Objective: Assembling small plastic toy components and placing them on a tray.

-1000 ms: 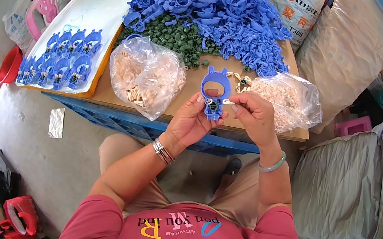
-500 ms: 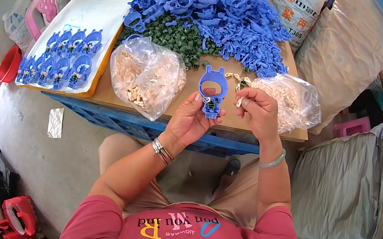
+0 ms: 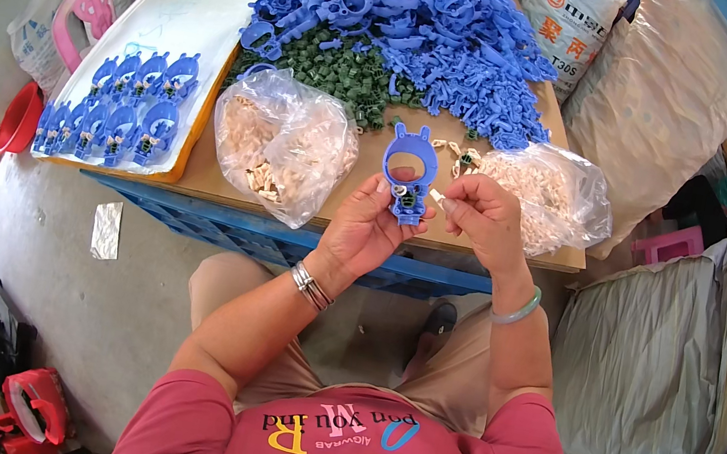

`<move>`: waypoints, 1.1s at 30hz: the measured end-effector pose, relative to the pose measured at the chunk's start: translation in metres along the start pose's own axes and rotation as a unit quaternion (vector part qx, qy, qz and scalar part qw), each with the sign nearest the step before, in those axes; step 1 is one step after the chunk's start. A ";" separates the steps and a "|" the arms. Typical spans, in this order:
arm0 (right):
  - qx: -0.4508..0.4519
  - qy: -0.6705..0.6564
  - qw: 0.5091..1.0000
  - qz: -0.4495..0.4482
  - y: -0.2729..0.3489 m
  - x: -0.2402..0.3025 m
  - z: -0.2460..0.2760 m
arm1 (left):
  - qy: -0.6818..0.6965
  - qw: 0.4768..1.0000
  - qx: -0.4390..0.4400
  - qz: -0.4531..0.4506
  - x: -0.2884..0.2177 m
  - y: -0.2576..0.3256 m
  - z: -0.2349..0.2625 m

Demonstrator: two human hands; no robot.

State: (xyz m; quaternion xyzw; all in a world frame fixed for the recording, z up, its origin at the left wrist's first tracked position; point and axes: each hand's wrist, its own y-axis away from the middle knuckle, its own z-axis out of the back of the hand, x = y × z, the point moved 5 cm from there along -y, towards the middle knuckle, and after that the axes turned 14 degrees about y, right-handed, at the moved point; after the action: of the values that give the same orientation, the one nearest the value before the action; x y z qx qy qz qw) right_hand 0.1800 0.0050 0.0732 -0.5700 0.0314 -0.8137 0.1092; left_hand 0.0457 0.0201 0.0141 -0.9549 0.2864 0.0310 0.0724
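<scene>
My left hand (image 3: 372, 221) is closed on a blue plastic toy shell (image 3: 414, 142), held upright by its lower part. The shell has two small ears and a round opening, with a dark green piece and a cream piece fitted below the opening. Just right of it, my right hand (image 3: 486, 221) pinches a small cream plastic piece (image 3: 435, 197) between thumb and fingertips, close to the shell's edge. Past the hands lie a clear bag of cream pieces (image 3: 286, 142) on the left and another bag of cream pieces (image 3: 547, 191) on the right.
Blue shells and parts (image 3: 391, 6) form a large heap at the table's back, with dark green pieces (image 3: 349, 80) before it. A white tray (image 3: 192, 16) at left carries several assembled blue figures (image 3: 118, 128). Sacks (image 3: 655, 93) stand at right; a blue crate (image 3: 275, 241) sits under the cardboard top.
My right hand has moved slightly left and down, bringing the cream piece up beside the shell. The shell in my left hand has shifted only a little.
</scene>
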 end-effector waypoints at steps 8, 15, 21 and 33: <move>-0.031 -0.063 0.997 -0.029 0.000 -0.003 -0.005 | -0.002 1.000 0.022 -0.007 0.001 0.000 -0.002; -0.065 -0.076 0.991 -0.084 -0.001 -0.008 -0.010 | -0.016 1.000 0.022 -0.008 0.004 0.001 0.003; -0.073 -0.085 0.987 -0.112 -0.001 -0.010 -0.010 | -0.045 0.998 0.040 -0.009 0.005 0.000 0.004; -0.086 -0.164 0.976 -0.115 0.001 -0.011 -0.017 | -0.045 0.998 0.039 -0.002 0.008 0.001 0.006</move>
State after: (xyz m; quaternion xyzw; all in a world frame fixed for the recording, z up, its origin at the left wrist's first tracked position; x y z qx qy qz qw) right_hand 0.1675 0.0050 0.0570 -0.7031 0.0173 -0.7102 -0.0312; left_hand 0.0516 0.0162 0.0074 -0.9495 0.2818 0.0629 0.1224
